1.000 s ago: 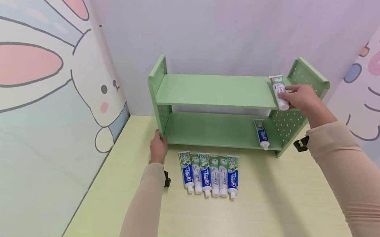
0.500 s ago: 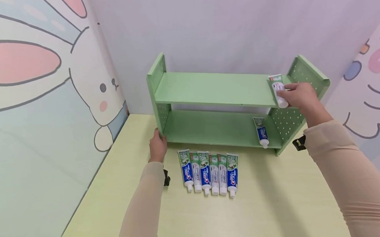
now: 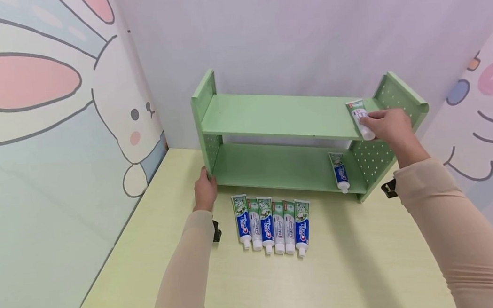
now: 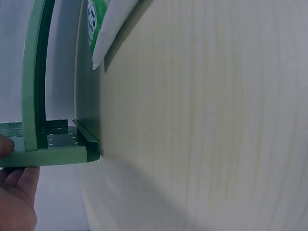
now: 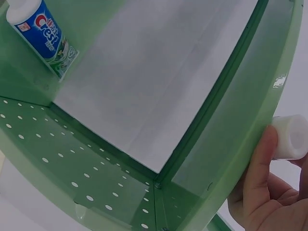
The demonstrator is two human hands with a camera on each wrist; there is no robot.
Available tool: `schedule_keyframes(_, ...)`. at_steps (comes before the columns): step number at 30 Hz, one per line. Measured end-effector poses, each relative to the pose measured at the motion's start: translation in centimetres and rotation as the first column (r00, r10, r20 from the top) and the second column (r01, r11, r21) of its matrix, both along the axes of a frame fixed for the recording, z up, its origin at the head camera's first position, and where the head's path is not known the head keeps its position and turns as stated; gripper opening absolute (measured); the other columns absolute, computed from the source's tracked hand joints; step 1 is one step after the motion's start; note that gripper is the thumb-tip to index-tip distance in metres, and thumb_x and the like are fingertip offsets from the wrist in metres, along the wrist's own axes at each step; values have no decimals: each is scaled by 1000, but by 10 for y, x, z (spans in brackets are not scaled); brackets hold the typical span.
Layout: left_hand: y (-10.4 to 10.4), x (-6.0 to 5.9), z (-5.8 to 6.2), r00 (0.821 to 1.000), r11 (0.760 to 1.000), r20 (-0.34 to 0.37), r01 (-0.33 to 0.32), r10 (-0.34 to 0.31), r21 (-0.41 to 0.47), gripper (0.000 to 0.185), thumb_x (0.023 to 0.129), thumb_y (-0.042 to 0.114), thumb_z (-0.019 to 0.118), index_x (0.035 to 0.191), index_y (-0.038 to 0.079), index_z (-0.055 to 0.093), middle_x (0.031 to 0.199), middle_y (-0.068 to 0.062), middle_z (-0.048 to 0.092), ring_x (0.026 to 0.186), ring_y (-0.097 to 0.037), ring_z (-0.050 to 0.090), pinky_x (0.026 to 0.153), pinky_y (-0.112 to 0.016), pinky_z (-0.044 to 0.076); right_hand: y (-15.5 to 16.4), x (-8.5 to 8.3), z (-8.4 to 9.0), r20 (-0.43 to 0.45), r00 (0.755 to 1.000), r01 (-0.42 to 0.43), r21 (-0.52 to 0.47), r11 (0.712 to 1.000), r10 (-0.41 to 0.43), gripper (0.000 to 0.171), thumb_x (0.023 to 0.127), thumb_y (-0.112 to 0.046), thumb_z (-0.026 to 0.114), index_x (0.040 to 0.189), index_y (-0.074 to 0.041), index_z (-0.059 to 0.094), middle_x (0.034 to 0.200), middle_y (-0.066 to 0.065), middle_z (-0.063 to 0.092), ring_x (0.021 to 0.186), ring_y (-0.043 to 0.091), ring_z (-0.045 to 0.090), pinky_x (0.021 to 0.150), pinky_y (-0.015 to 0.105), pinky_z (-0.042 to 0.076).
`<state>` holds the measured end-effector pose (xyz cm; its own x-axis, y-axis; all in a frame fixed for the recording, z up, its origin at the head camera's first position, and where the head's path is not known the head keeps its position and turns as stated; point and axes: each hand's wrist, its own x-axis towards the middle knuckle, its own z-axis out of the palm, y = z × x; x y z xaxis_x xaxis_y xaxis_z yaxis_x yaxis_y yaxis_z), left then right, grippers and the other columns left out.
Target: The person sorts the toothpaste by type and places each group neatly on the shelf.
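Observation:
My right hand holds a white-and-green toothpaste tube at the right end of the upper board of a green two-tier shelf. Its white cap points toward me, out past the board's front edge, in the right wrist view. With thumb and fingers on either side, my left hand grips the front edge of the shelf's left side panel. On the lower board at the right lies a blue-and-green Crest toothpaste tube, cap toward the front.
Several toothpaste tubes, blue Crest ones and white-and-green ones, lie side by side on the pale wooden table before the shelf. Perforated side panels close off both shelf ends. A curtain hangs behind.
The tube in my right hand has turned slightly, its flat crimped end swinging left on the upper board. My left hand stays on the side panel.

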<state>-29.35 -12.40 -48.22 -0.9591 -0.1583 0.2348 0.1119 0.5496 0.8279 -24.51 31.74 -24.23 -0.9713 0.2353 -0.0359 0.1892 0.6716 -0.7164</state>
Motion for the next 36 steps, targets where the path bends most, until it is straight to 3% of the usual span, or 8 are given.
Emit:
schedule_keyframes(19, 1, 2, 2, 1000, 1000, 9, 1, -1, -5, 39, 103, 10, 48, 141, 5, 40, 132, -27, 54, 117, -40, 55, 89, -52, 49, 2, 3, -5, -32, 998, 51, 47, 998, -50, 59, 101, -41, 46, 139, 5, 48, 119, 27, 52, 61, 3, 60, 57, 25, 48)
schedule_keyframes(27, 3, 2, 3, 1000, 1000, -4, -5, 5, -12, 38, 102, 8, 49, 140, 4, 42, 128, -28, 56, 112, -41, 58, 85, -52, 50, 7, 3, -8, -69, 997, 36, 40, 999, -33, 60, 102, -39, 43, 139, 7, 46, 122, 31, 50, 59, 3, 60, 55, 23, 50)
schedule_keyframes(36, 3, 0, 3, 1000, 1000, 6, -17, 17, -26, 37, 102, 7, 49, 138, 5, 43, 128, -26, 57, 115, -40, 57, 88, -52, 49, 6, 10, -7, -113, 993, 19, 42, 999, -15, 59, 101, -37, 44, 139, 8, 46, 119, 30, 54, 61, 2, 59, 56, 23, 51)
